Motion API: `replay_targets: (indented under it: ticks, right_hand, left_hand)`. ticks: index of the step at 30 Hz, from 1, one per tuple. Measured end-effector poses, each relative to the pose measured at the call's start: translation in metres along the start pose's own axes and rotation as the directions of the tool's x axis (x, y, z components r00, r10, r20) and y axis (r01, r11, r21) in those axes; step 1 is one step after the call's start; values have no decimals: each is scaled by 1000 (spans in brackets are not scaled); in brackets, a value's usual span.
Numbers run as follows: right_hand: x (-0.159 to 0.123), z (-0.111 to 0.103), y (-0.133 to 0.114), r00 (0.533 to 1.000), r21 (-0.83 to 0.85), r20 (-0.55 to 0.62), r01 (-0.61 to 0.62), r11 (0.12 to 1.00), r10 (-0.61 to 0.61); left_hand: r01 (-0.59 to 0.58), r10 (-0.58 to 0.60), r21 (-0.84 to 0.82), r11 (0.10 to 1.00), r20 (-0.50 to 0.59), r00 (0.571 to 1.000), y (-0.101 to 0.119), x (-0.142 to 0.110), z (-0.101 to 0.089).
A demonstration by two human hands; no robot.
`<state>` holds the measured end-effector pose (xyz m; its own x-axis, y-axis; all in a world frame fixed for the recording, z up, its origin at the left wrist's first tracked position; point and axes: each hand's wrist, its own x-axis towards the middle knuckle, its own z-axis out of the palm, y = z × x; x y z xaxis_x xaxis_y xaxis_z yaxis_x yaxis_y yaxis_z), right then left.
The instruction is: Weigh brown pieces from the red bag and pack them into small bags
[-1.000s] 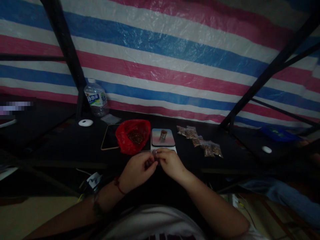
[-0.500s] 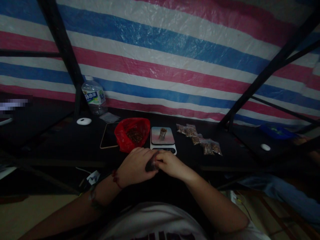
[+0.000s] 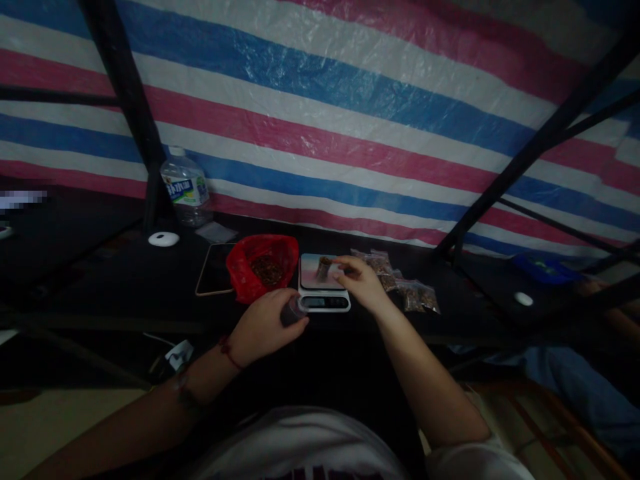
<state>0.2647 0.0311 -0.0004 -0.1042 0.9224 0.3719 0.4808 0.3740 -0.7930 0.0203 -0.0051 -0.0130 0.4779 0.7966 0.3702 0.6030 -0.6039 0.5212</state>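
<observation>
My left hand [image 3: 265, 327] is closed around a small see-through plastic bag [image 3: 296, 309], its mouth facing the scale. The digital kitchen scale [image 3: 325, 304] stands just beyond, its display facing me. On its platform sits a small clear cup [image 3: 324, 269] filled with brown bits. My right hand [image 3: 361, 283] reaches over the platform's right side, thumb and forefinger apart at the cup's right edge; whether they touch it is hard to tell. Left of the scale, an open red plastic bag [image 3: 235, 270] holds a heap of brown bits.
Several filled small bags [image 3: 415, 297] lie right of the scale. A tablet-like device [image 3: 213, 267], a white mouse [image 3: 164, 239] and a large plastic bottle [image 3: 185, 190] are to the left. Farther right are another white mouse [image 3: 523, 299], a blue tray [image 3: 545, 269] and another person's arm.
My right hand has let go of the small plastic bag and moved forward and right to the cup on the scale. My left hand has shifted slightly left, keeping the bag.
</observation>
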Motion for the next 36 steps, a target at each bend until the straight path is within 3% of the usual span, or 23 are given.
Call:
replay_targets:
  ticks: [1, 6, 12, 16, 22, 30, 36]
  right_hand:
    - [9, -3, 12, 999, -54, -27, -30, 998, 29]
    - [38, 1, 58, 993, -211, 56, -92, 973, 106]
    - [48, 14, 70, 996, -244, 39, -72, 967, 84]
    - [50, 17, 64, 998, -168, 55, -26, 985, 36]
    - [39, 25, 41, 997, -122, -24, -75, 990, 72]
    - [-4, 39, -6, 987, 108, 154, 38, 993, -54]
    - [-18, 38, -17, 985, 16, 167, 30, 999, -32]
  left_hand:
    - [20, -20, -18, 1000, 0, 1000, -1, 1, 1]
    - [75, -74, -54, 996, 22, 997, -1, 4, 1]
    - [76, -75, -31, 997, 23, 997, -2, 4, 4]
    - [70, -70, -16, 997, 0, 998, -5, 3, 7]
    - [112, -112, 4, 994, -73, 991, -11, 5, 5]
    - [93, -91, 16, 996, -104, 990, -14, 4, 4]
    - [65, -60, 33, 997, -119, 991, -14, 4, 5]
